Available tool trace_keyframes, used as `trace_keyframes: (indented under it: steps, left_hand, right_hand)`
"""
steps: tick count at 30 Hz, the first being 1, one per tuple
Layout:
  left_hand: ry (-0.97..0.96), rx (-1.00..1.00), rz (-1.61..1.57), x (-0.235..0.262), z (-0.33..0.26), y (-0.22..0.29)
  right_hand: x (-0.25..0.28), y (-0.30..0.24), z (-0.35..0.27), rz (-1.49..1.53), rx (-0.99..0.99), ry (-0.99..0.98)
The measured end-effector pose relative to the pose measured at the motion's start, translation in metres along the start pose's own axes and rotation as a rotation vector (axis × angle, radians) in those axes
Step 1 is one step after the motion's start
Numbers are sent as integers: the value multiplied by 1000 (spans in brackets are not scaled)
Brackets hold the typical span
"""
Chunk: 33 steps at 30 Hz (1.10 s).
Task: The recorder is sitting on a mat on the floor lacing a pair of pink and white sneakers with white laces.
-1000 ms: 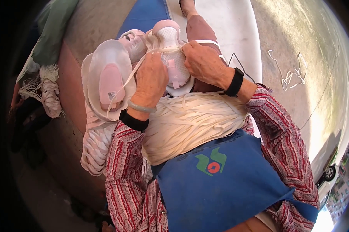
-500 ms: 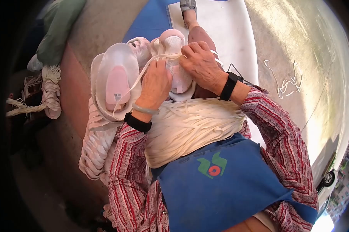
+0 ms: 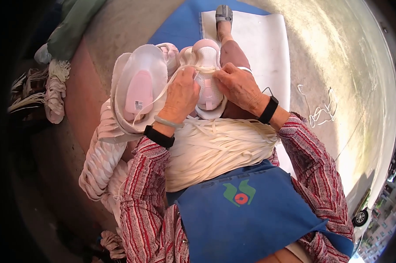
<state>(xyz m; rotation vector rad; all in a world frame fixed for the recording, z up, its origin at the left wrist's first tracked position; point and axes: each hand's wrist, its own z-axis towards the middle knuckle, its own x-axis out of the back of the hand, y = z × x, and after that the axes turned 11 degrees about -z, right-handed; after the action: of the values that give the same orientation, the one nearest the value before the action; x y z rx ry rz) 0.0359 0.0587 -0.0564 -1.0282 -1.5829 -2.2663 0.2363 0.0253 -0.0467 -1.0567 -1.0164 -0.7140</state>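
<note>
A green cloth is seen at eleven o'clock, loose white cord at three, a parked car at four.

Concrete floor, sunlit at right. Directly on it: a blue mat; a white sheet overlapping the mat; a loose tangle of white cord just beside the sheet; bundled white laces at left; a green cloth near them.
</note>
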Motion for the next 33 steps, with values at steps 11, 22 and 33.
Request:
trace_keyframes:
  steps: [11,22,33]
  left_hand:
    - [3,69,-9,0,0,5]
    - [-10,99,-37,3,-1,-2]
    - [-53,179,-60,3,10,-7]
  right_hand:
    - [0,-6,20,-341,217,87]
    - [-4,-28,18,390,-58,-71]
    - [-24,-47,35,-83,-128,15]
